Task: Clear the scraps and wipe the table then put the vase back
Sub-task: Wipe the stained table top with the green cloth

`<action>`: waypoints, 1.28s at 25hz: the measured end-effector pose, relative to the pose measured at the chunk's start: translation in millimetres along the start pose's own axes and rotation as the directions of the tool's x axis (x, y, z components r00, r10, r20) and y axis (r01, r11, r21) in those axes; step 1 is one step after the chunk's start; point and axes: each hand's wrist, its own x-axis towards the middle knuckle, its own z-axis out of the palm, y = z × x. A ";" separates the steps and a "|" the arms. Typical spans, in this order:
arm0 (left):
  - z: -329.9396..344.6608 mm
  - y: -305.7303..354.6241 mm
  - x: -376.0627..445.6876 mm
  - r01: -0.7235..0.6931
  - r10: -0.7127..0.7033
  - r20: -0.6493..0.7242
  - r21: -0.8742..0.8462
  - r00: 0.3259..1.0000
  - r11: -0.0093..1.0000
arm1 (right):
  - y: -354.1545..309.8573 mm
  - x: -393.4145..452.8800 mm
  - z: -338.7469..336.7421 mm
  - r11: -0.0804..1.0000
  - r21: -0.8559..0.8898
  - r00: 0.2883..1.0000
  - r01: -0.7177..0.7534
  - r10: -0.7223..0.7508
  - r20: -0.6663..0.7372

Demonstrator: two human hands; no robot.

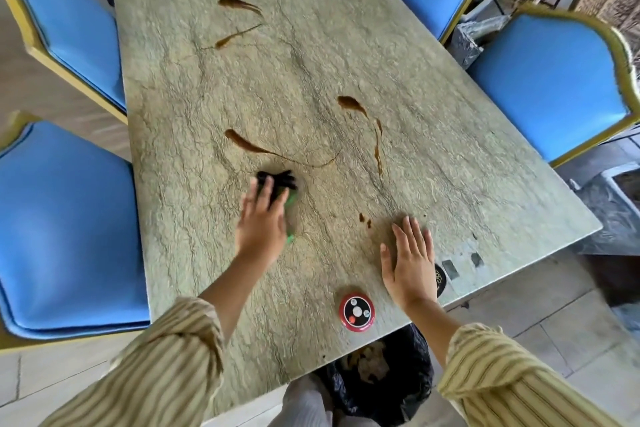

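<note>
A green marble-patterned table (433,87) carries several brown sauce streaks, one at the centre (249,146), one to the right (353,106) and two far up the table (239,3). My left hand (261,222) presses flat on a green and black cloth (280,184), blurred with motion, just below the central streak. My right hand (412,260) lies flat on the tabletop with fingers spread, holding nothing, beside two small brown drops (365,220). No vase is in view.
A red and black call button (356,311) sits at the table's near edge. A bin lined with a black bag (381,378) holding scraps stands under that edge. Blue cushioned chairs (69,218) with gold frames flank both sides. Wicker items are at the far right.
</note>
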 end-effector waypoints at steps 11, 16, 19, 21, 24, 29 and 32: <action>-24.6 -112.2 -23.7 0.493 -0.494 -0.122 -0.041 0.861 0.869 | 1.7 2.1 2.7 1.000 0.015 1.000 0.011 -0.011 -0.004; -8.0 -76.9 -60.7 0.468 -0.466 -0.124 -0.019 0.876 0.884 | 1.4 0.1 2.8 1.000 0.015 1.000 0.000 0.000 0.009; 4.0 -39.1 -76.2 0.412 -0.412 -0.093 -0.016 0.906 0.911 | 0.7 1.6 0.6 0.999 0.044 1.000 0.006 -0.006 0.006; 14.3 -7.2 -87.4 0.360 -0.360 -0.084 -0.015 0.929 0.933 | 2.0 0.4 0.5 0.998 0.058 1.000 0.014 -0.015 0.014; 31.0 36.0 -108.2 0.144 -0.143 -0.054 0.021 0.988 0.989 | 4.9 -1.1 -0.4 0.996 0.084 1.000 0.027 -0.028 0.013; 31.6 34.2 -131.4 0.023 -0.015 -0.069 0.116 0.998 0.993 | 7.5 -0.4 0.1 0.995 0.077 0.998 0.057 -0.059 0.024; 21.5 -5.4 -140.5 0.204 -0.193 -0.111 0.100 0.975 0.974 | 10.3 0.3 0.2 0.994 0.089 0.998 0.057 -0.060 0.024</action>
